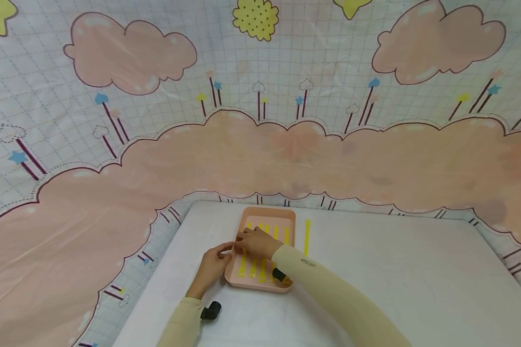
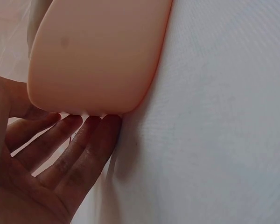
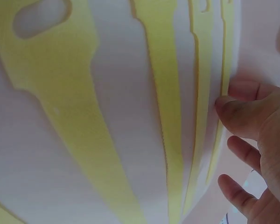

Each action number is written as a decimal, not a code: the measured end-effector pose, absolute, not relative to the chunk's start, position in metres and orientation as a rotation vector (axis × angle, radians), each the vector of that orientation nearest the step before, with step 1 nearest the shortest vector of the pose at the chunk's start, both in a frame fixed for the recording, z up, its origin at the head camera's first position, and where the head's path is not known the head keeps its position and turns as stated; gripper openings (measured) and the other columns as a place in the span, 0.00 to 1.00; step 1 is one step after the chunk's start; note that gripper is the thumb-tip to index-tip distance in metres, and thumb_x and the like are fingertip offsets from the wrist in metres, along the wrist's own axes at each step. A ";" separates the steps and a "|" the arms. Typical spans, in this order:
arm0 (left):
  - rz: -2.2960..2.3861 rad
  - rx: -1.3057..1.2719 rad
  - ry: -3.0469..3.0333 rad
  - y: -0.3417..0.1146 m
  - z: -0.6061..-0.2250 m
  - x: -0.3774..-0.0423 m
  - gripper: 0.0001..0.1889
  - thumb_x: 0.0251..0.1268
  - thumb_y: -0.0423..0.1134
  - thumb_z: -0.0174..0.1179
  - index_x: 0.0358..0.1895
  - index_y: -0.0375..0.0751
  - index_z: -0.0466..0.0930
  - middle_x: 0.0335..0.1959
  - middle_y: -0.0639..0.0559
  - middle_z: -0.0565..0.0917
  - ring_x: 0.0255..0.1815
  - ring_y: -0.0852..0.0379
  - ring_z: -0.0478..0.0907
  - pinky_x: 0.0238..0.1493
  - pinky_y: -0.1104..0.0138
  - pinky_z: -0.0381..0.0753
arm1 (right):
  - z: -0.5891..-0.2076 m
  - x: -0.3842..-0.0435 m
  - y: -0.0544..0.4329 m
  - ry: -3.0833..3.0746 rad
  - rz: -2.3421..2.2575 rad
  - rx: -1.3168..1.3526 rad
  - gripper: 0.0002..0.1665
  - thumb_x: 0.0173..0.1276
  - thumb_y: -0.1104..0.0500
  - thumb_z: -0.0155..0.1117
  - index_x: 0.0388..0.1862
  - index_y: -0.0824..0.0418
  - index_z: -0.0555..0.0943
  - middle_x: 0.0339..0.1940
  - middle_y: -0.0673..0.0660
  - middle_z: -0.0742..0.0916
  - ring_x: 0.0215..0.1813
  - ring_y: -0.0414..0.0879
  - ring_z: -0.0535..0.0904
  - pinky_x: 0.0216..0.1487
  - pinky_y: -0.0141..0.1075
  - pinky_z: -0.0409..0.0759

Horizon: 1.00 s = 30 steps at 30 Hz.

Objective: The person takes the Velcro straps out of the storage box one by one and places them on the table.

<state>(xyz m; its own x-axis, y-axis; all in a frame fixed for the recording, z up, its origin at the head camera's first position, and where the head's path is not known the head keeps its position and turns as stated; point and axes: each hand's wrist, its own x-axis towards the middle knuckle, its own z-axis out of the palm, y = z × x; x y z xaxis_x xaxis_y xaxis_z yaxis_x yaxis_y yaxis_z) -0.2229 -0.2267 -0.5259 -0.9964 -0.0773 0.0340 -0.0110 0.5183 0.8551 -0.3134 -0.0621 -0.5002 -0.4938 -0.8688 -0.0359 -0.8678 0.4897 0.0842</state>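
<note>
Inside a shallow pink tray (image 1: 269,210), several flat yellow strips (image 1: 262,272) lie side by side, roughly lengthwise. Each widens at an end, and the nearest in the right wrist view has an oval slot in its head. My right hand (image 1: 258,242) reaches over the tray to its left side. There its thumb and index finger pinch the edge of the outermost strip (image 3: 226,51), while the other fingers stay spread. My left hand (image 2: 60,177) rests its fairly straight fingertips against the tray's left outer wall; its thumb tip is hidden behind the tray.
One more yellow strip (image 1: 307,238) lies on the white tabletop (image 1: 395,274) just right of the tray. The right forearm (image 1: 330,284) crosses the tray's near right part and hides some strips. A patterned cloth (image 1: 295,159) rises behind the table.
</note>
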 end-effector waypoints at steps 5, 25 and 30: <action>-1.526 0.070 -2.668 -0.226 -0.525 -0.222 0.20 0.66 0.30 0.57 0.61 0.38 0.79 0.58 0.37 0.82 0.51 0.43 0.84 0.39 0.65 0.84 | -0.500 -0.313 -0.062 -2.723 -0.153 1.561 0.17 0.72 0.58 0.60 0.56 0.42 0.81 0.59 0.43 0.81 0.59 0.42 0.75 0.57 0.39 0.75; -1.529 0.044 -2.637 -0.226 -0.525 -0.222 0.20 0.64 0.27 0.57 0.60 0.36 0.79 0.54 0.36 0.84 0.48 0.46 0.86 0.35 0.71 0.81 | -0.485 -0.309 -0.049 -2.572 -0.214 1.530 0.12 0.77 0.48 0.50 0.50 0.45 0.80 0.49 0.45 0.82 0.50 0.43 0.76 0.44 0.34 0.71; -1.510 0.053 -2.645 -0.226 -0.526 -0.222 0.20 0.65 0.28 0.57 0.60 0.37 0.79 0.56 0.38 0.83 0.49 0.45 0.85 0.36 0.69 0.82 | -0.479 -0.308 -0.044 -2.571 -0.198 1.524 0.13 0.78 0.48 0.48 0.51 0.43 0.80 0.50 0.45 0.81 0.51 0.42 0.75 0.44 0.33 0.70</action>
